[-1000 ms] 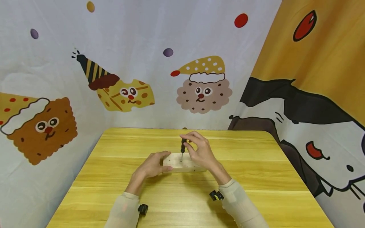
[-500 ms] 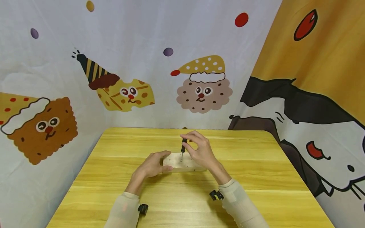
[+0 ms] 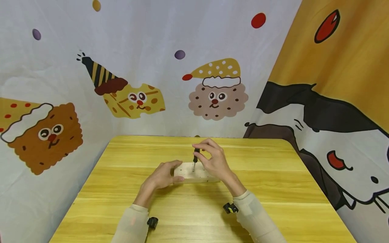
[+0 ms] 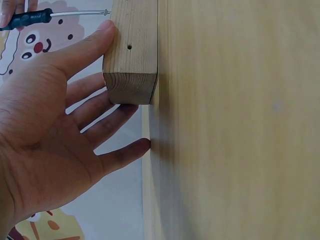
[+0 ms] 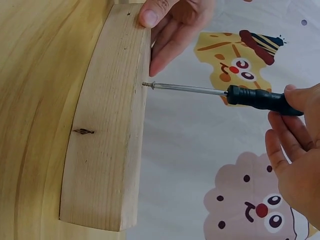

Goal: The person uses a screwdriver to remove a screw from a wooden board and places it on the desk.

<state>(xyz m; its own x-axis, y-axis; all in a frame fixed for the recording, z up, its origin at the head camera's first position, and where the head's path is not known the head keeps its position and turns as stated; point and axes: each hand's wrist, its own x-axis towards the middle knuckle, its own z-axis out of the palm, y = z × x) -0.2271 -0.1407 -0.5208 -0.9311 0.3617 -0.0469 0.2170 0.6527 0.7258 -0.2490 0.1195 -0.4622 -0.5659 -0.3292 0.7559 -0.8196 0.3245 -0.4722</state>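
Note:
A pale wooden block (image 3: 199, 173) lies on the table, with small holes in its top face. My left hand (image 3: 162, 174) holds the block's left end, thumb on the near side and fingers at the far side. Between the thumb and fingertips of my right hand (image 3: 215, 162) is the dark handle of a screwdriver (image 3: 196, 156), which stands nearly upright over the block. In the right wrist view, its shaft meets the head of a small screw (image 5: 148, 84), whose threads still show above the wood. How deep the screw sits is hidden.
The yellow wood-grain table (image 3: 121, 192) has its far edge against a white curtain (image 3: 146, 40) printed with cartoon figures. An orange curtain (image 3: 358, 67) hangs at the right. A black wrist mount (image 3: 152, 222) shows by the left sleeve, another (image 3: 230, 208) by the right.
My right thumb has shifted slightly to the left across the screwdriver handle. The left hand and the block stay in place; the head view has tilted a little.

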